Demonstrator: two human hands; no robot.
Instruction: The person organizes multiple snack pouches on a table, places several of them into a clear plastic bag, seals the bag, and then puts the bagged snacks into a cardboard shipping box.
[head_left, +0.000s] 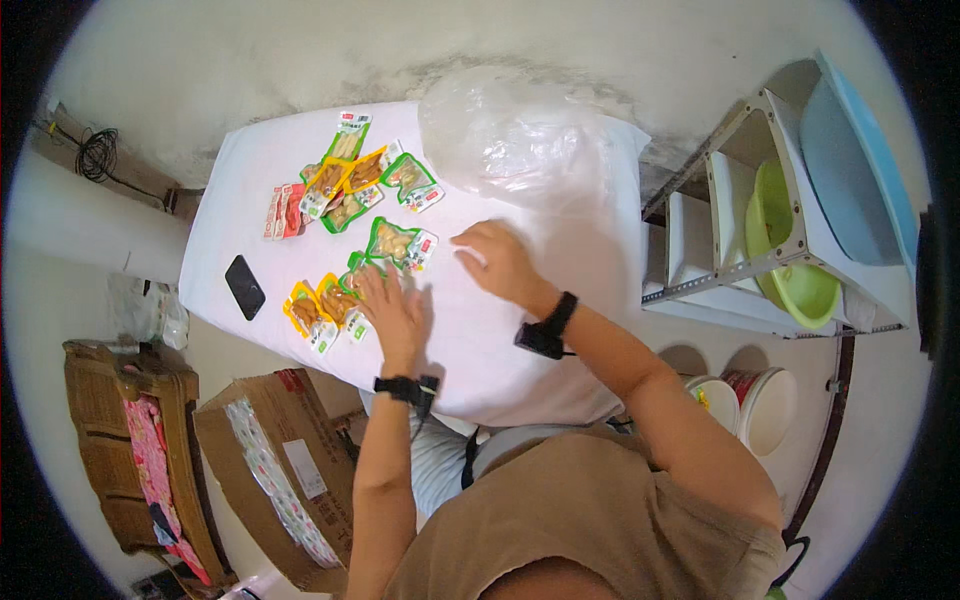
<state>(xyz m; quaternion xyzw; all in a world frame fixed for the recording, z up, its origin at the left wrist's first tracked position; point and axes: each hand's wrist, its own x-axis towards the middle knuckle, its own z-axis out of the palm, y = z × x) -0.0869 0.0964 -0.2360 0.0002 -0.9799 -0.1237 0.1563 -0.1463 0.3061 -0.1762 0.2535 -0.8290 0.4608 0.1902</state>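
Note:
My left hand (393, 309) lies over the near row of snack pouches, fingers spread. Its fingertips cover part of a green-edged pouch (352, 279). Just left of it are two yellow-edged pouches, the outer one (304, 311) and the inner one (337, 298), which sits close to the fingers. Beyond the fingertips rests another green-edged pouch (393, 241) with pale pieces showing through. To its right, my right hand (495, 259) hovers near the white-covered table (495, 352), thumb and forefinger apart, nothing between them. Farther back is an overlapping pile of yellow and green pouches (328, 180).
Red packets (285, 212) touch the pile's left side. A black phone (245, 287) lies at the table's left. A large clear plastic bag (517, 142) covers the back right. Beside the table stand a metal-framed shelf (720, 274) with basins and an open cardboard box (300, 427).

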